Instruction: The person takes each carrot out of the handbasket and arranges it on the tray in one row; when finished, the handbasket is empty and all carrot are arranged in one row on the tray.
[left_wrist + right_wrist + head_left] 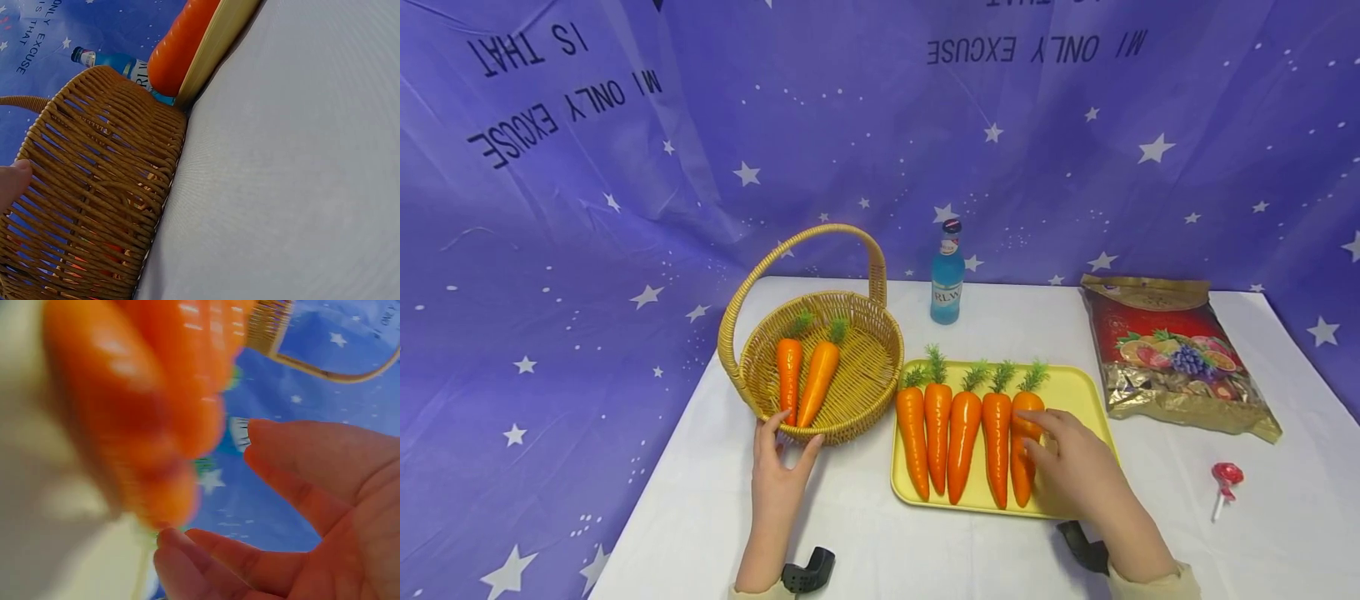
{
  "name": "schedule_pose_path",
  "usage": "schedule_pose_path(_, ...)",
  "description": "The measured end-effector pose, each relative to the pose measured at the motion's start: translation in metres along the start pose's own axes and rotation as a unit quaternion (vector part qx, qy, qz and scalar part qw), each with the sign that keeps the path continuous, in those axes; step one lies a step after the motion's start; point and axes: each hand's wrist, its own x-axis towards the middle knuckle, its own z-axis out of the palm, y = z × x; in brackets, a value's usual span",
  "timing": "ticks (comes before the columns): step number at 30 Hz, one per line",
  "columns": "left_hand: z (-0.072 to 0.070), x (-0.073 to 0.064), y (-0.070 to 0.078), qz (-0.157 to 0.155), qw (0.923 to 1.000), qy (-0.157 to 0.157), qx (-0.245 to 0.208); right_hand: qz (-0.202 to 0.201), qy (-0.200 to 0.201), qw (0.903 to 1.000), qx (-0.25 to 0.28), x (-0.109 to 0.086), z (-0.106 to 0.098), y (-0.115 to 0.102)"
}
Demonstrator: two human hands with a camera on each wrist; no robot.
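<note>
One right hand: fingers parted, thumb well apart from them; in the head view they overlap the end carrot, while the right wrist view shows a gap between thumb and fingers, with nothing gripped.
Left hand: thumb and forefinger apart, both touching the near rim of the basket; whether they pinch it I cannot tell.
Carrots on the tray: five side by side, green tops toward the back and over the far rim, the end carrot rightmost.
Tray: yellow, just right of the basket, bare on its far right part.
Carrots in the basket: two, a left one and a right one, tips by the near rim.
Basket handle: a woven arch, upright.
Bottle: blue, standing behind the tray.
Bag: red and gold, fruit printed on it, lying right of the tray.
Lollipop: red, in front of the bag.
Surface: white-covered, under everything.
Backdrop: purple-blue cloth, white stars, upside-down lettering.
</note>
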Motion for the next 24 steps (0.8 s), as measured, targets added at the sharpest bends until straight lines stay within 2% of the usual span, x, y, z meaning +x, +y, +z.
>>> schedule_pose_path(4,0.001,0.0,0.0,0.003,1.0,0.003,0.002,-0.049,0.009,0.9974,0.053,0.008,-0.01,-0.017)
schedule_pose_path(6,0.001,0.0,0.0,0.003,1.0,0.003,0.003,-0.062,-0.008,0.9935,0.095,0.014,-0.011,-0.026)
schedule_pose_path(10,0.001,0.0,0.0,0.003,1.0,0.003,-0.002,-0.081,-0.052,0.9796,0.176,0.028,-0.003,-0.045)
schedule_pose_path(15,0.0,0.0,0.0,0.0,1.0,0.001,-0.001,-0.091,-0.085,0.9701,0.208,0.046,0.012,-0.07)
schedule_pose_path(18,0.0,0.0,0.001,-0.003,1.0,0.0,0.003,-0.116,-0.1,0.959,0.238,0.058,0.023,-0.085)
schedule_pose_path(22,0.0,0.0,0.001,-0.005,1.0,-0.002,0.006,-0.147,-0.112,0.9375,0.295,0.074,0.04,-0.103)
schedule_pose_path(24,-0.001,0.0,0.001,-0.002,1.0,0.0,0.007,-0.152,-0.115,0.9323,0.307,0.082,0.049,-0.113)
